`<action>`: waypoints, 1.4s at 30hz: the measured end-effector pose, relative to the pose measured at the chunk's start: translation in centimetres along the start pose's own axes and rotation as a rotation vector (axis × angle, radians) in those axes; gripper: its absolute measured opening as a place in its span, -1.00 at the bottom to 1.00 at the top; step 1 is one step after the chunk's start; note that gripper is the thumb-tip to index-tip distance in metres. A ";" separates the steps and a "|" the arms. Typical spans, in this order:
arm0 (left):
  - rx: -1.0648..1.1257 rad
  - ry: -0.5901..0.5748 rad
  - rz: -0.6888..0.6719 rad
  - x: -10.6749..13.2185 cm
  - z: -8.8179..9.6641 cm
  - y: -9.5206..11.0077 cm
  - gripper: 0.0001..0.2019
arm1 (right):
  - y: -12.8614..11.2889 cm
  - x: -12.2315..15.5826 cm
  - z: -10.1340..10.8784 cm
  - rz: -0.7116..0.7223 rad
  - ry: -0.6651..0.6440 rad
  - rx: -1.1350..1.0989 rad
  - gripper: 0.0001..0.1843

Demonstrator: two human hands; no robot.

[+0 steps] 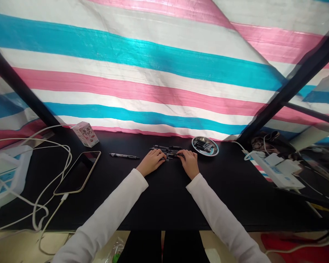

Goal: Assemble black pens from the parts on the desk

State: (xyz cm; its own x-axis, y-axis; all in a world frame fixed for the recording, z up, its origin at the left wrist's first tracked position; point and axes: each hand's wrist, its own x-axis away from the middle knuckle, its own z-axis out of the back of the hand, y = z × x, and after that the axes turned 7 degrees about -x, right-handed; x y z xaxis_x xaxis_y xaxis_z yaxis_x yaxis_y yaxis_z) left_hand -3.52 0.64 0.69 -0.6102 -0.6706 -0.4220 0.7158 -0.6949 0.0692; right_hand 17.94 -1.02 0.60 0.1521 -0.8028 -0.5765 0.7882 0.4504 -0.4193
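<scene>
Several dark pens or pen parts (pixel 171 150) lie close together on the black table, between my two hands. My left hand (pixel 151 161) rests at their left end, its fingers bent and closed on a pen. At the right end, my right hand (pixel 190 161) pinches another dark pen between thumb and fingers. The fingers hide parts of both pens. Apart from the group, a single pen (pixel 124 156) lies flat to the left of my left hand. A round metal bowl (pixel 214 152) holding several dark pen parts (pixel 203 144) stands just beyond my right hand.
A phone (pixel 79 171) with a charging cable (pixel 53 215) lies on the left, near a small pink-and-white box (pixel 85 134). White power strips (pixel 279 173) and loose cables sit at the right. A striped sheet (pixel 142 87) hangs behind the table (pixel 167 204).
</scene>
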 end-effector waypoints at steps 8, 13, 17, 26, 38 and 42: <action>-0.043 0.036 0.090 -0.2 -0.5 0.1 -0.88 | -0.2 0.1 -0.2 -0.002 -0.051 0.021 -0.82; -0.007 0.051 0.081 -0.2 -0.1 0.3 -0.85 | 0.0 0.0 -0.1 0.011 -0.053 0.052 -0.80; 0.033 0.093 0.108 -0.2 0.7 1.1 -0.76 | -0.1 0.0 0.0 0.037 -0.097 0.064 -0.81; 0.103 -0.032 0.026 -0.1 0.5 1.2 -0.77 | -0.8 0.4 -0.5 0.170 -0.220 0.037 -0.80; 0.131 -0.032 0.026 0.2 0.9 -1.2 -0.76 | 0.5 -0.1 0.4 0.108 -0.157 0.114 -0.80; 0.117 -0.025 0.029 0.4 1.2 -1.8 -0.77 | 0.8 -0.2 0.6 0.089 -0.137 0.092 -0.79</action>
State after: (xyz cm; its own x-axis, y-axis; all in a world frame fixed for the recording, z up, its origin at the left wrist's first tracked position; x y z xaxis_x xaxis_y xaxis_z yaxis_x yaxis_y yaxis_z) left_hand -5.45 1.32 1.53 -0.5993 -0.6960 -0.3955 0.6894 -0.6999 0.1868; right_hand 18.87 -0.77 0.75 0.2981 -0.8100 -0.5050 0.8186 0.4890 -0.3012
